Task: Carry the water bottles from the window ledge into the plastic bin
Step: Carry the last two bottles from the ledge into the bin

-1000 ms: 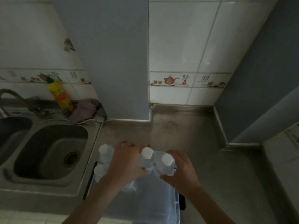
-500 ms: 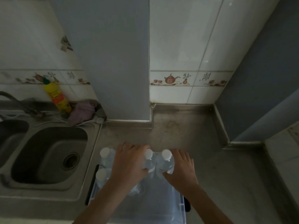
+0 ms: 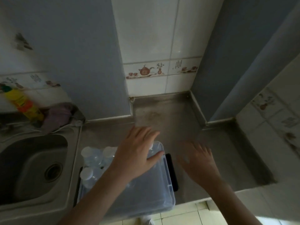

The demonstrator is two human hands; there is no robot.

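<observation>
Looking down from the head cam, I've got both hands over the steel bench. Left hand hovers above the far right part of the plastic bin, fingers spread apart and fairly straight, gripping nothing; thumb points right, over the bin's rim. Whether the palm touches the bottle under it, can't tell. Right hand is to the right of the bin, over bare bench, fingers also splayed apart and holding nothing; it's blurred, so no finer detail.

Water bottles stand upright inside the bin w/ white caps up: two caps along the far left side, a third nearer me at the left wall. One more cap peeks out just under the left hand's fingers at the bin's far right corner. The bin is clear bluish plastic w/ a black latch on its right side, and it sits on the bench just beside the sink, its near end reaching the bench front edge.

Behind the sink: a yellow bottle w/ green cap leaning vs the wall, and a purplish cloth bunched next to it. Wall tiles w/ a teapot pattern run along the back; a grey column sits between sink side and bench recess.
</observation>
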